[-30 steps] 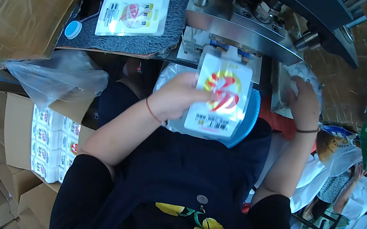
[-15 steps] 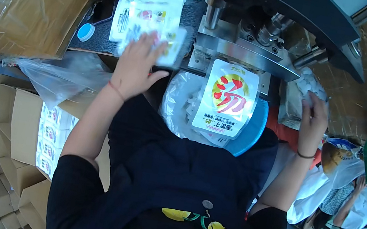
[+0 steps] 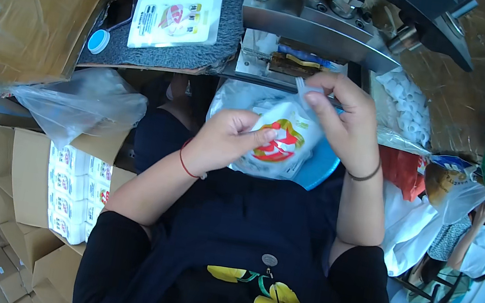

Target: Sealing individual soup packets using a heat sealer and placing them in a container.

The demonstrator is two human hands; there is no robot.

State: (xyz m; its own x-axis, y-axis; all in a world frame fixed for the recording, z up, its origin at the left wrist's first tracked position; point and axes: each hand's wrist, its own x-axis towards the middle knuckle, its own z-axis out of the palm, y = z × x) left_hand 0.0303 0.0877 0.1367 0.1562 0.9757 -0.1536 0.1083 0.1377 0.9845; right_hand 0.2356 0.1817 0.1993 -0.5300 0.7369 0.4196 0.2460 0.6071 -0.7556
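Note:
My left hand (image 3: 221, 145) is closed on a white pouch (image 3: 289, 135) with red and yellow print, its thumb lying across the front. My right hand (image 3: 347, 118) pinches a small white plastic spout (image 3: 302, 87) at the pouch's upper end; whether the spout sits inside the pouch's mouth I cannot tell. Both hands are over a round blue basin (image 3: 320, 168) on my lap, lined with clear plastic and holding other pouches. Just beyond stands a metal press (image 3: 320, 30), with a wooden block and springs at its base.
A stack of flat white pouches (image 3: 178, 15) lies on a grey cloth at the far left, near a blue-white cap (image 3: 98, 41). On the right is a tray of white spouts (image 3: 409, 105). An open carton (image 3: 27, 173) with packed pouches stands at lower left.
My left hand came from the stack with a pouch. My right hand left the spout tray with a spout, and both met above the basin. The pouch that hung at the press is no longer there.

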